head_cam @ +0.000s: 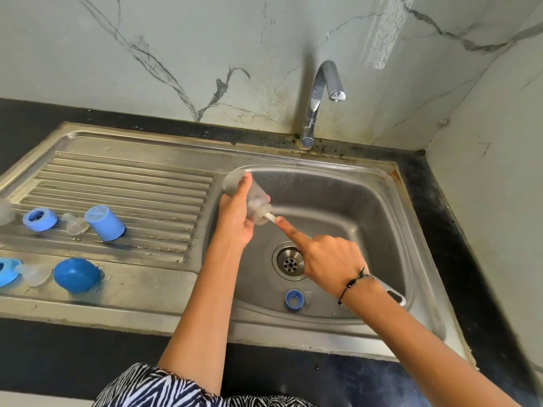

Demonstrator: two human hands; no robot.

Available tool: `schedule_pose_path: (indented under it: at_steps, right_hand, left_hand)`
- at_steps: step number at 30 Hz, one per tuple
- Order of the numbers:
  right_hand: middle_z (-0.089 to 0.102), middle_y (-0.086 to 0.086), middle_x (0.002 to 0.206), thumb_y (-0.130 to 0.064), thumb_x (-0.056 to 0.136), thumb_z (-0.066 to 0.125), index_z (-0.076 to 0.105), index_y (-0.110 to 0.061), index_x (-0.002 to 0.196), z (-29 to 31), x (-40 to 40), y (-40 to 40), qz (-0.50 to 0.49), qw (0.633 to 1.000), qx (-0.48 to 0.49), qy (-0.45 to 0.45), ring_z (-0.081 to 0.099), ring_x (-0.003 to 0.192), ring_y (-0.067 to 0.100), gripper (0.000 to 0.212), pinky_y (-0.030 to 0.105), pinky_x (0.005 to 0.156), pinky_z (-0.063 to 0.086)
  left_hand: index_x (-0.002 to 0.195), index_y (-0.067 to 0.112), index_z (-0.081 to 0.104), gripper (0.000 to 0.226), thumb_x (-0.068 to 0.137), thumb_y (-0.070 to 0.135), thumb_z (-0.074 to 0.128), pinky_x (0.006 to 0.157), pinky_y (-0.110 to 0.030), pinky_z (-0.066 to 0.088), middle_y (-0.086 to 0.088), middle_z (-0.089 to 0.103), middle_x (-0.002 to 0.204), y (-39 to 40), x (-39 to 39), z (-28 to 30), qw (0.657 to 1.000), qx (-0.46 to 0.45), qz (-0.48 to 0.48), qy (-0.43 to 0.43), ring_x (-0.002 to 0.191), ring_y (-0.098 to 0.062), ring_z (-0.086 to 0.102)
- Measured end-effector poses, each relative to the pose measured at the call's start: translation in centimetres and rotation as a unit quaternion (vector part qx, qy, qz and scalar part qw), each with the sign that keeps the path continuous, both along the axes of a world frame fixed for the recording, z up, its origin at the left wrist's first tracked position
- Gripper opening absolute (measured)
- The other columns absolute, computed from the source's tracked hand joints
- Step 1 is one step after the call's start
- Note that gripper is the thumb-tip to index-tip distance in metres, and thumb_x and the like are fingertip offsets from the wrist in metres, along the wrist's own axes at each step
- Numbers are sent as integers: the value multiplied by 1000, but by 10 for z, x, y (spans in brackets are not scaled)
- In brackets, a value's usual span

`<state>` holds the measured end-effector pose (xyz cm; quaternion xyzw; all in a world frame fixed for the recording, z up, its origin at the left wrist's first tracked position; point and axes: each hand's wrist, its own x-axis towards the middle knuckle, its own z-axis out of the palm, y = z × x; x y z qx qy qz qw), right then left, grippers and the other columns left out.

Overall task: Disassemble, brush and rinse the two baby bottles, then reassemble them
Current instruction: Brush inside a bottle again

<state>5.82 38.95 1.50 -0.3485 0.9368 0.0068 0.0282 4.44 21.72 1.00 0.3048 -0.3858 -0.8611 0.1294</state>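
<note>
Head view: brushing a clear baby bottle (255, 198) over the sink (338, 207).
Left hand (236, 218) grasps the tilted bottle; right hand (326, 257) grips the brush (271, 217), forefinger extended along its handle, head inside.

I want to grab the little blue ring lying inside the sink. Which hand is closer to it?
Right. The right hand holds the brush handle just above and right of the blue ring, over the drain. The left hand grips the clear bottle farther up, at the basin's left edge.
</note>
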Motion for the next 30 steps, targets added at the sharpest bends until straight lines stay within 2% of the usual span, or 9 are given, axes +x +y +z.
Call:
schedule_pose_path:
  at_steps: [4, 6, 9, 14, 18, 21, 24, 27, 30]
  right_hand:
    - [60, 8, 83, -27, 97, 37, -9, -55, 140, 5, -13, 0, -28, 998, -60, -21, 61, 85, 35, 69, 33, 61, 39]
    - [58, 7, 79, -28, 98, 37, -3, -58, 137, 6, -18, -1, -16, 985, -144, -95, 58, 82, 36, 64, 35, 66, 45]
    - [67, 8, 79, -23, 96, 43, 14, -60, 136, 4, -15, -5, 35, 959, -211, -188, 50, 65, 28, 62, 40, 75, 51]
    - [63, 10, 89, -31, 100, 32, -3, -58, 140, 3, -5, 2, 4, 995, -21, -95, 60, 85, 35, 60, 34, 64, 43]
    - [62, 6, 97, -24, 98, 34, -10, -53, 142, 1, 4, -3, 4, 999, 43, -1, 62, 87, 31, 68, 32, 59, 37]
    - [55, 5, 84, -27, 100, 32, 1, -57, 141, -1, 3, -4, -33, 994, -30, -97, 58, 83, 32, 60, 32, 61, 37]
    - [59, 8, 75, -23, 98, 39, 17, -58, 137, -2, -6, 0, -33, 954, -171, -243, 46, 59, 17, 57, 28, 61, 43]
    - [40, -4, 46, -14, 99, 41, 33, -55, 133, -2, -8, 6, -66, 862, -290, -410, 29, 34, 9, 54, 20, 34, 35]
    - [34, -3, 47, -11, 100, 38, 39, -51, 134, -2, -15, 12, -110, 780, -310, -532, 25, 31, 10, 52, 16, 30, 27]
  left_hand:
    - [97, 8, 54, 20, 101, 18, 37, 71, -35, 53, -11, 63, 91, -5, 0, 3, 985, 119, -12, 124, 81, -19, 63]
    - [96, 3, 58, 15, 92, 15, 52, 68, -34, 58, -12, 70, 83, -7, 5, -1, 972, 140, -12, 187, 79, -20, 69]
    - [95, -4, 69, 52, 56, 25, 87, 92, -42, 52, -21, 69, 98, -5, 10, -8, 953, 194, -67, 224, 96, -29, 68]
    - [87, 9, 53, 17, 90, 24, 61, 78, -35, 51, -10, 58, 74, -2, 5, -12, 973, 217, 22, 81, 53, -14, 61]
    - [87, 11, 49, 9, 93, 15, 53, 72, -35, 46, -11, 51, 85, 1, 2, -13, 987, 153, 37, 35, 68, -21, 56]
    - [77, 9, 44, 16, 89, -2, 45, 65, -33, 43, -9, 41, 79, -5, -2, -15, 991, 120, 30, 48, 66, -23, 47]
    - [83, 6, 52, 8, 91, 4, 55, 58, -30, 52, -10, 48, 81, -5, -4, -23, 993, 98, 42, 40, 66, -20, 52]
    - [106, 4, 53, 21, 90, 16, 61, 58, -27, 58, -12, 53, 98, 0, -5, -26, 989, 131, 45, 56, 62, -19, 64]
    - [114, 9, 47, 24, 92, 11, 57, 62, -29, 59, -8, 53, 100, 4, -6, -30, 991, 101, 33, 87, 64, -20, 65]
